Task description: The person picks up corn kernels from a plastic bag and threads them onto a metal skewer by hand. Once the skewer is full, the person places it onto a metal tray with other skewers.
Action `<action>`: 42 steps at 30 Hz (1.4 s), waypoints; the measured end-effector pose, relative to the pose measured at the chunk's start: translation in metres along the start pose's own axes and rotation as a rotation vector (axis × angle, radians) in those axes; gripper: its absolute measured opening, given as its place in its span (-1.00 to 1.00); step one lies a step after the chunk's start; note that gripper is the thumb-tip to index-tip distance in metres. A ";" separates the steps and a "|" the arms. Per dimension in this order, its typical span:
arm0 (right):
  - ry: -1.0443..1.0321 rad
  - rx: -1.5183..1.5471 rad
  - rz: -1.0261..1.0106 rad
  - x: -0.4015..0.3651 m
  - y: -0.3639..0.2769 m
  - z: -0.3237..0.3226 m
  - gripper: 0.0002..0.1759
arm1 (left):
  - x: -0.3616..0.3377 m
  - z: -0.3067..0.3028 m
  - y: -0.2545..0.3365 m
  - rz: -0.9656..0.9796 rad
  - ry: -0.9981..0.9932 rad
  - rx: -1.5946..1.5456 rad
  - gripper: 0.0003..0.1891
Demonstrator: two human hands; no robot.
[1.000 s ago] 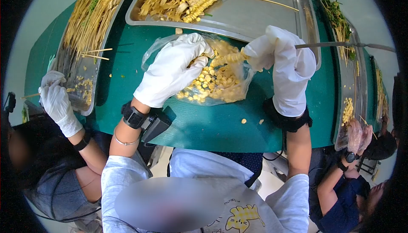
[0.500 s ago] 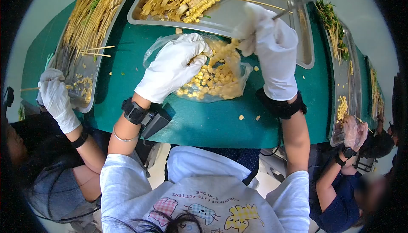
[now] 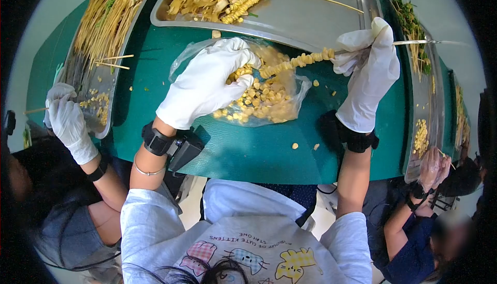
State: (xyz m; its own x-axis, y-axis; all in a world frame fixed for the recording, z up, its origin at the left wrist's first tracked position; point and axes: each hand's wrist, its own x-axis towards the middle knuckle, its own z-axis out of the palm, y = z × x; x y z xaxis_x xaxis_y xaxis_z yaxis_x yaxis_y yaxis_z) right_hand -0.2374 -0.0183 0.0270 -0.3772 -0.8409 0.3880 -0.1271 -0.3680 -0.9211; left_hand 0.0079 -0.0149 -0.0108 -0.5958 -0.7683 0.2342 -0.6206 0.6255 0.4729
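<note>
My white-gloved right hand [image 3: 368, 74] is closed around a skewer held nearly level over the table. Yellow corn kernels are threaded in a row along the skewer [image 3: 300, 60], and its bare end sticks out to the right past my fingers. My left hand [image 3: 207, 79], also gloved, rests on a clear plastic bag [image 3: 302, 95]. Its fingers are curled around some corn kernels [image 3: 242, 71], close to the loaded tip of the skewer. More loose kernels [image 3: 266, 100] lie on the bag.
A metal tray [image 3: 310, 22] with corn-loaded skewers stands at the back. Trays of skewers flank both sides of the green table [image 3: 243, 154]. Stray kernels dot the tabletop. A co-worker's gloved hand [image 3: 67, 118] is at the left, another's [image 3: 434, 169] at the right.
My right hand has moved right and slightly down, and the corn-loaded skewer now shows level between my hands. My left hand has shifted a little left, staying by the kernels.
</note>
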 end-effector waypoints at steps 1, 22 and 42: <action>0.013 -0.025 -0.017 -0.001 0.000 0.000 -0.36 | 0.001 0.000 0.000 -0.002 -0.012 0.014 -0.73; -0.012 0.095 0.116 0.008 0.010 -0.019 -0.46 | 0.003 0.018 -0.008 -0.252 0.149 -0.634 -0.82; 0.049 0.151 0.162 0.011 0.010 -0.019 -0.58 | 0.005 -0.004 0.012 -0.215 0.075 -0.330 -0.82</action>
State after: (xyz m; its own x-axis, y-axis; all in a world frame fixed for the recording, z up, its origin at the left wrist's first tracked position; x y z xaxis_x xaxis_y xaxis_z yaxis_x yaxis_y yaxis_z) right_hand -0.2605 -0.0235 0.0216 -0.4265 -0.8749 0.2296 0.0764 -0.2878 -0.9546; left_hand -0.0005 -0.0112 -0.0006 -0.4234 -0.8925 0.1554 -0.5229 0.3809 0.7625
